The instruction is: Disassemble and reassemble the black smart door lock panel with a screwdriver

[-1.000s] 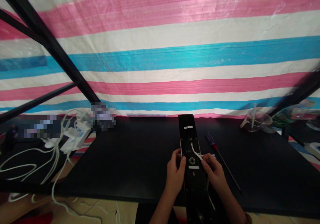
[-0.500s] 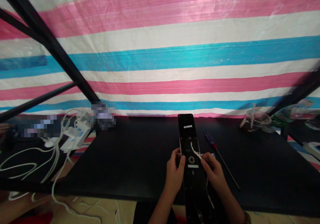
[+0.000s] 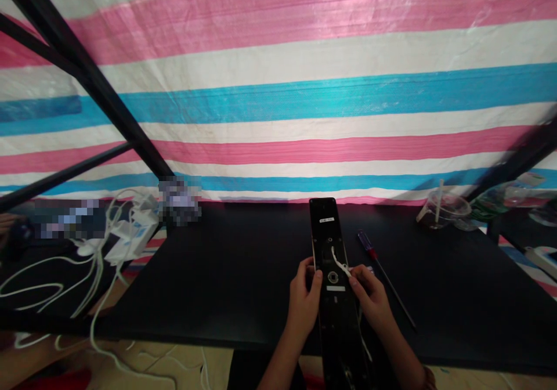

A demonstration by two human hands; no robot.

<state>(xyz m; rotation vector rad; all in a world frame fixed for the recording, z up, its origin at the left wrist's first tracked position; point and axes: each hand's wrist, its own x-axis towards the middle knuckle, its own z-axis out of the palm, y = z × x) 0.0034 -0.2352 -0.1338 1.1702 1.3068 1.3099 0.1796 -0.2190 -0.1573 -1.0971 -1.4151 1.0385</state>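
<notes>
A long black panel (image 3: 337, 320) with small labels and screw holes lies lengthwise in front of me, its near end reaching over the table's front edge. My left hand (image 3: 306, 297) grips its left edge, thumb on top. At the right edge, my right hand (image 3: 369, 291) is closed on a white cable (image 3: 340, 266) that comes out of the panel's upper middle. More of the cable hangs down along the panel's right side. Right of the panel, a screwdriver (image 3: 375, 255) with a purple and red handle rests on the black table (image 3: 226, 274).
Plastic cups (image 3: 444, 210) stand at the back right. On the left are a white power strip (image 3: 133, 236) and tangled white cables (image 3: 98, 274). Part of another person's arm (image 3: 39, 358) shows at the lower left. Black metal bars (image 3: 104, 108) slant before a striped sheet.
</notes>
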